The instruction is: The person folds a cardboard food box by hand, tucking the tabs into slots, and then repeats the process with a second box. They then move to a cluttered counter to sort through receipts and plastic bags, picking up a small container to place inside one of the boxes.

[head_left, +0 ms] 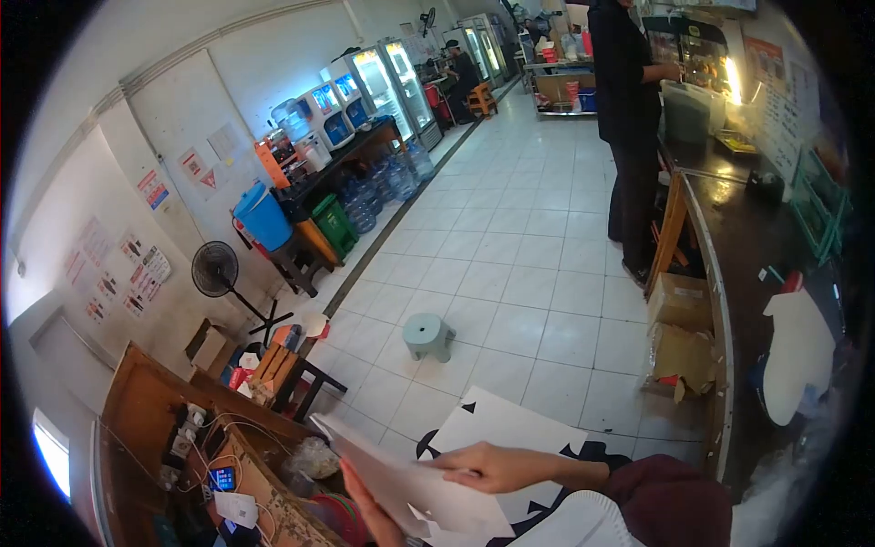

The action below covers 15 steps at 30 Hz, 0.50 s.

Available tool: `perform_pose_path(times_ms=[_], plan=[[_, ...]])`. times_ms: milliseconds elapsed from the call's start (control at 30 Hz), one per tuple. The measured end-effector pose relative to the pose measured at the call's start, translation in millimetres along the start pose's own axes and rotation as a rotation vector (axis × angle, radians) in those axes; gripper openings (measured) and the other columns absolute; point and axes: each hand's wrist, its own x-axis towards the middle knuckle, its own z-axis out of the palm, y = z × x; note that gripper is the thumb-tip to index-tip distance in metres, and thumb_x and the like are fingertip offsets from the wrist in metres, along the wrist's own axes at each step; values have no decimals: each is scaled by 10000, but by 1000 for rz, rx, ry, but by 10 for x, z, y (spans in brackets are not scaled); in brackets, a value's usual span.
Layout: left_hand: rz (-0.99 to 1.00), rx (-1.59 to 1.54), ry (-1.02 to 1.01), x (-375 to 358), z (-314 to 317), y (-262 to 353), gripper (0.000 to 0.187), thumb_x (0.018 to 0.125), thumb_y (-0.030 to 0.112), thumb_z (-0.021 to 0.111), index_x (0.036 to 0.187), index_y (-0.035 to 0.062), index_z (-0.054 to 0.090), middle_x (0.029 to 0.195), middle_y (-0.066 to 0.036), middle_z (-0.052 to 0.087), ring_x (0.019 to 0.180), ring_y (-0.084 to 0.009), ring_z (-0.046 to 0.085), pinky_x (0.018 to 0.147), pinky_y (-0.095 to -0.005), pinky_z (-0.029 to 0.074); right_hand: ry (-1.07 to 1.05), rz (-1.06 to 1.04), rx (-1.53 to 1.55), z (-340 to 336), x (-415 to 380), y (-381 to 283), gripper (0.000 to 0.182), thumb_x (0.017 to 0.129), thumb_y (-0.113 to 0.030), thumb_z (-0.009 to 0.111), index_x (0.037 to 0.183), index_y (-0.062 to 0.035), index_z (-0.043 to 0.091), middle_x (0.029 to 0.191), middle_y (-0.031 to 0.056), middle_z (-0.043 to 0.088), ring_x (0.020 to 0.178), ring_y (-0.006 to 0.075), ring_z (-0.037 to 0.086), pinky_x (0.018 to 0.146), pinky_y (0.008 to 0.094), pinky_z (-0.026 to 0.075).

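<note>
A folded white card piece, like a flat box blank, is tilted up in front of me. Its left edge lies in my left hand, whose fingers wrap round it from outside. My right hand is closed at its right side, fingers pointing left, with the fingertips partly hidden against the card. Below the right hand a second white card sheet with notched edges lies across my lap; dark patches show at its notches. A white rounded piece with a ridged edge is near my right forearm.
A small grey-green stool stands on the tiled floor ahead. Left are a wooden desk with cables and a phone, and a standing fan. Right is a dark counter with boxes beneath; a person in dark clothes stands beside it.
</note>
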Motion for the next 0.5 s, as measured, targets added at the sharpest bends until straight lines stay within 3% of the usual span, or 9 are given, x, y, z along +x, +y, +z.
perform_pose_path(times_ms=[67,100,200,267,333,367,400,467,500], plan=[[139,-182,-58,-42,-339,-187,589,886,300,435,1352,118,122,1331,-137,272,1170,-257,357,915,-406,353,-14,43,21,-178,-42,-48,360,879,-144,435,1221,-30,420,951,156,577,745,221,555,668,283,425],[70,-209,22,-88,-110,238,631,849,265,518,1333,104,148,1283,-147,320,1086,-283,433,853,-413,404,-23,77,51,-270,-55,-69,372,880,-168,440,1219,-17,417,929,165,586,720,215,554,649,287,422],[-89,-173,-28,-145,-290,148,622,835,231,545,1318,73,185,1260,-149,351,1064,-267,445,833,-386,414,-7,47,90,-346,-63,-127,410,880,-235,461,1212,2,419,844,157,612,600,185,516,558,265,393],[-254,-139,-89,-186,-449,45,614,822,197,571,1302,42,223,1236,-151,382,1042,-251,456,813,-360,424,-89,163,4,-355,-64,-194,437,879,-259,455,1220,10,402,926,173,597,720,205,560,645,285,422],[-421,-106,-148,-201,-500,33,605,808,164,598,1287,11,260,1213,-153,413,1020,-235,468,793,-333,434,-40,124,15,-295,-60,-96,464,880,-256,446,1253,3,350,984,188,575,799,236,561,713,301,418],[-421,-107,-150,-225,-448,64,605,808,164,598,1287,11,260,1213,-153,413,1020,-235,468,793,-333,434,3,88,23,-271,-51,-65,496,881,-254,438,1286,-4,298,1041,202,552,878,268,563,782,317,414],[-338,-154,-30,-266,-310,199,592,792,151,619,1262,7,289,1173,-146,440,973,-227,488,772,-330,441,4,89,23,-238,-36,-105,496,881,-254,438,1286,-4,298,1041,202,552,878,268,563,782,317,414],[-251,-203,91,-319,-190,206,579,775,139,640,1236,3,317,1132,-139,466,927,-218,507,752,-326,448,118,217,84,-162,28,-219,547,893,-261,405,1341,-50,171,1237,234,395,1084,324,452,915,352,337],[-177,-178,163,-313,-181,98,614,799,168,598,1280,37,239,1195,-152,404,1029,-251,444,827,-377,404,119,214,83,-107,67,-184,547,893,-261,405,1341,-50,171,1237,234,395,1084,324,452,915,352,337]])
